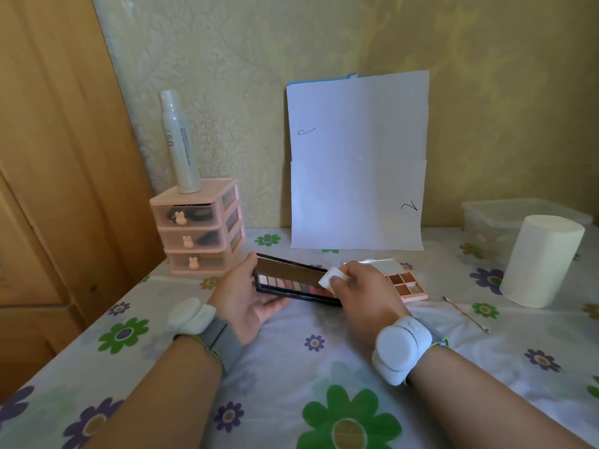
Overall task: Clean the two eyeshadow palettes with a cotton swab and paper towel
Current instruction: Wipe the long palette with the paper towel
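- Head view, middle of the flowered tablecloth (291, 358): dark palette (285, 281) open, lid raised toward 12 o'clock, row of pans facing up.
- Left hand (241, 301) at the dark palette's 9 o'clock end, thumb on the lid's corner, fingers curled beneath the base, gripping it.
- Right hand (359, 294) at the same palette's 3 o'clock end, pinching a folded piece of paper towel (334, 277) between thumb and fingers, towel held over the pans at that end.
- Pink palette (406, 285) open on the cloth just at 3 o'clock of the right hand, partly hidden behind it.
- Cotton swab (466, 314) loose on the cloth at 4 o'clock of the pink palette, apart from both hands.
- Paper towel roll (541, 264) upright at 3 o'clock beyond the swab, clear plastic box (505, 218) behind it.
- At 10 o'clock of the dark palette, pink drawer unit (197, 228) with a spray can (178, 144) upright on top.
- At 12 o'clock, white sheet (356, 163) leaning on the wall.
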`<move>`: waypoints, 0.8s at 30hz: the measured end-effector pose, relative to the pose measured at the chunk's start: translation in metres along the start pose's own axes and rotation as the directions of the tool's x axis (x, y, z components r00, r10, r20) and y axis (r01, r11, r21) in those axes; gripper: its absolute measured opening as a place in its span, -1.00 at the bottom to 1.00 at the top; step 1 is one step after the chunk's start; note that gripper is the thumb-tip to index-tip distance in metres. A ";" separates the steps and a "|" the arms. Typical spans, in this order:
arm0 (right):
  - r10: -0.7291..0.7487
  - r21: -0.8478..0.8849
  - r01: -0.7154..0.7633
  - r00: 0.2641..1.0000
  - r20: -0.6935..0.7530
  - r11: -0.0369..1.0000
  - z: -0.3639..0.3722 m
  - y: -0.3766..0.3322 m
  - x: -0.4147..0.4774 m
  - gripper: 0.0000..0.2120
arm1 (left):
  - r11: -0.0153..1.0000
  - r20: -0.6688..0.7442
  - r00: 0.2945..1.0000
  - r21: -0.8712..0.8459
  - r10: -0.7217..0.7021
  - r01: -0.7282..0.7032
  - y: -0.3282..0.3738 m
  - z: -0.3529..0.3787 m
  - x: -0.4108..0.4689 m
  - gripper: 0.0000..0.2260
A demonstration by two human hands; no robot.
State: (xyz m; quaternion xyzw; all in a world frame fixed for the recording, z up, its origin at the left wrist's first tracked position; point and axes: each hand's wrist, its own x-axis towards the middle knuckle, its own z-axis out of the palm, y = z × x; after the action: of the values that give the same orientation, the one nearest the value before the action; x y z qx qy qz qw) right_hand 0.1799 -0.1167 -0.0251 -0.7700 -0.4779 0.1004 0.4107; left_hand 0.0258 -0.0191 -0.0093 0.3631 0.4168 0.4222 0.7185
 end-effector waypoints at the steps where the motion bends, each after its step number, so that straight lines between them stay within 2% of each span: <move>1: -0.011 -0.001 0.011 1.000 0.000 1.000 -0.001 0.001 0.000 -0.87 | 0.999 0.045 0.998 -0.014 -0.032 0.033 -0.002 0.002 -0.001 -0.68; 4: -0.049 -0.012 0.049 0.999 -0.015 0.999 0.001 0.000 0.000 -0.89 | 0.994 0.150 0.985 -0.047 -0.086 0.094 -0.002 0.003 -0.001 -0.61; 7: -0.068 -0.040 0.064 0.993 -0.094 0.997 0.001 -0.002 0.000 -0.86 | 0.994 0.141 0.989 -0.095 -0.031 0.045 -0.004 0.008 -0.007 -0.66; 8: -0.117 -0.050 0.111 0.981 -0.155 0.993 0.001 -0.002 -0.001 -0.87 | 0.993 0.147 0.989 -0.110 -0.014 0.031 -0.005 0.009 -0.007 -0.66; 10: -0.321 -0.088 0.308 0.914 -0.248 0.947 0.001 -0.006 -0.002 -0.89 | 0.993 0.162 0.987 -0.119 0.006 0.013 -0.007 0.009 -0.007 -0.62; 12: -0.499 -0.093 0.490 0.843 -0.203 0.867 0.006 -0.011 -0.007 -0.89 | 0.992 0.208 0.978 -0.130 0.026 0.001 -0.007 0.009 -0.009 -0.56; 14: -0.566 -0.053 0.564 0.817 -0.111 0.824 0.014 -0.016 -0.013 -0.86 | 0.989 0.265 0.964 -0.150 0.022 0.019 -0.007 0.012 -0.014 -0.57; 17: -0.611 -0.086 0.606 0.787 -0.079 0.791 0.021 -0.019 -0.014 -0.85 | 0.986 0.273 0.962 -0.167 0.022 0.024 -0.009 0.017 -0.018 -0.61; 24: -0.630 -0.193 0.603 0.766 -0.128 0.774 0.021 -0.023 -0.014 -0.89 | 0.973 0.239 0.971 -0.217 -0.020 0.073 -0.011 0.022 -0.015 -0.61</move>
State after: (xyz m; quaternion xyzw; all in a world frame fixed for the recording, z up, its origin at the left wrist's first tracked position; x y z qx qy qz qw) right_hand 0.1466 -0.1122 -0.0250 -0.6026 -0.6698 -0.1464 0.4083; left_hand 0.0446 -0.0411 -0.0061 0.3172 0.2868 0.4034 0.8090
